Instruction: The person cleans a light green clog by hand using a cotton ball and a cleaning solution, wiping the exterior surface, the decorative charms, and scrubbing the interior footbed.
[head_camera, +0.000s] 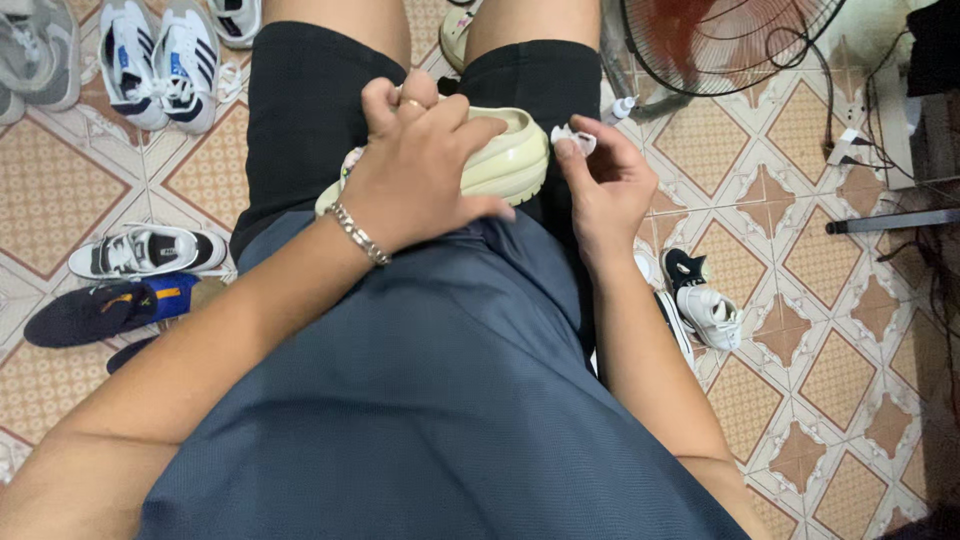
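A pale cream shoe (505, 160) with a thick sole lies on its side across my lap, on black shorts. My left hand (415, 165), with a ring and a silver bracelet, is clamped over the shoe's upper. My right hand (600, 185) is beside the shoe's toe end, its fingers pinching a small white wad (575, 137) of cloth or tissue against the sole's edge. The shoe's far side is hidden under my left hand.
Several shoes lie on the patterned tile floor: white striped trainers (160, 60) at top left, a white and black one (145, 250), a dark blue one (100, 310), a small white one (705, 300) at right. A standing fan (720, 40) and cables (860, 140) are at top right.
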